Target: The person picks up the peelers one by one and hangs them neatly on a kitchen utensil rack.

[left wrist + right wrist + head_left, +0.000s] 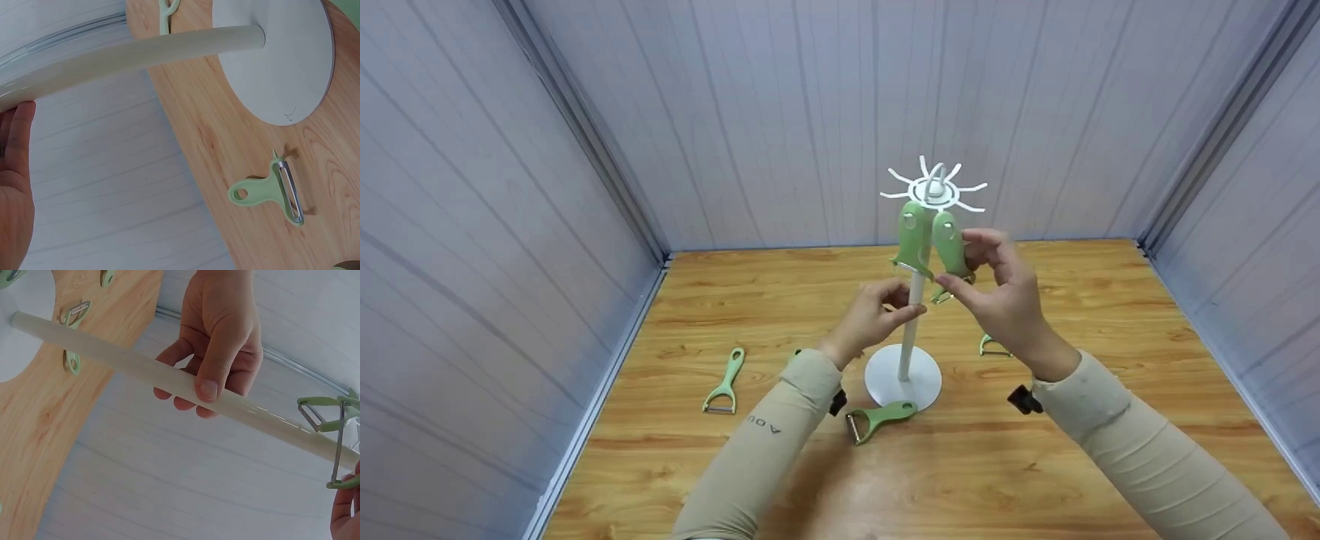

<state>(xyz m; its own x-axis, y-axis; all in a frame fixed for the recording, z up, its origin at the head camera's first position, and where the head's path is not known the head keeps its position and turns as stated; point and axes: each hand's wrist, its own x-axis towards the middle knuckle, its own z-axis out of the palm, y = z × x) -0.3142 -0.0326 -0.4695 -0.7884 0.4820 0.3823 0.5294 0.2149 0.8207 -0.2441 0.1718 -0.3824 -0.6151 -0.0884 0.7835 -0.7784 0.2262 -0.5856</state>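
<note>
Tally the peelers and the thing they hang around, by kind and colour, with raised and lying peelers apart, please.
Raised green peelers: 2
Lying green peelers: 4
White stand: 1
Total: 7

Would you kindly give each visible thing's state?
White hook stand: upright
Left upper peeler: hanging
Right upper peeler: held, handle up
Far-left peeler: lying on table
Front peeler: lying by base
Right-side peeler: lying, partly hidden
Peeler behind left sleeve: lying on table
Left hand: gripping stand
Right hand: pinching right upper peeler
</note>
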